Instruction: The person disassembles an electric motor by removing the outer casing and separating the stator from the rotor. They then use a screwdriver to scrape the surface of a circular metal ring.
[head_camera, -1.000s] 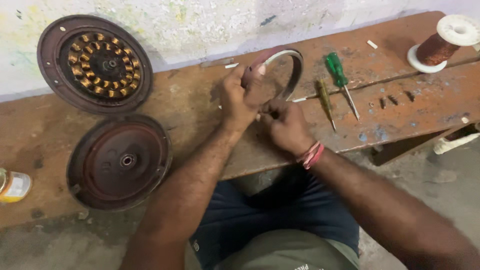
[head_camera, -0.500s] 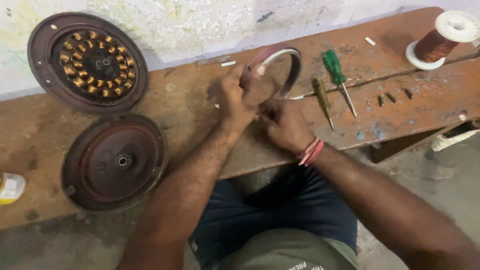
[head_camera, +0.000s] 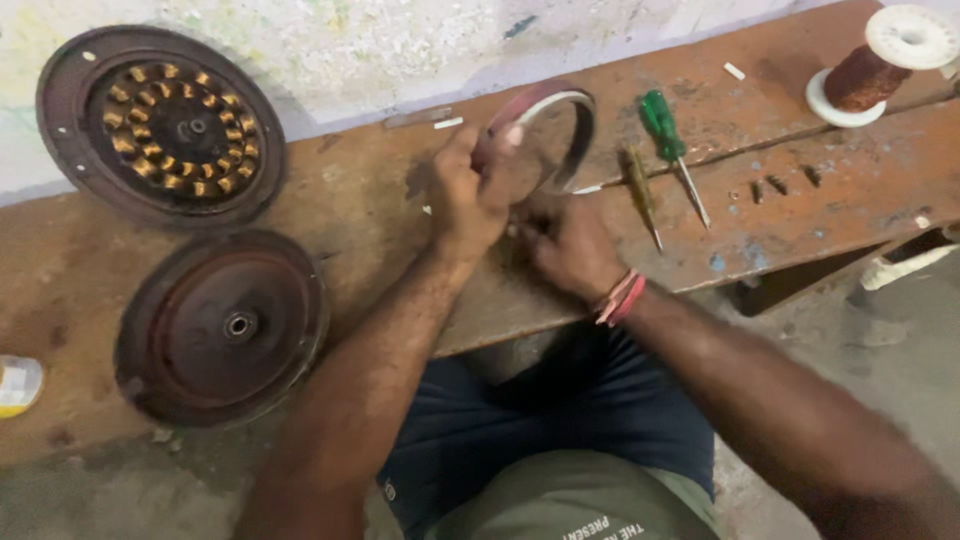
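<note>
My left hand (head_camera: 470, 195) grips the reddish metal ring with a pale inner band (head_camera: 565, 125), upright at mid-desk, fingers curled around its left rim. My right hand (head_camera: 570, 245) presses closed just beneath it; whether it holds anything, I cannot tell.

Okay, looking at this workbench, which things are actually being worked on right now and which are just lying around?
In hand:
- metal ring, gripped by the left hand
- right hand against the ring's lower edge

Lying about:
- green screwdriver
- second screwdriver
- spool of copper wire
- small screws
- wound stator disc
- round cover
</note>
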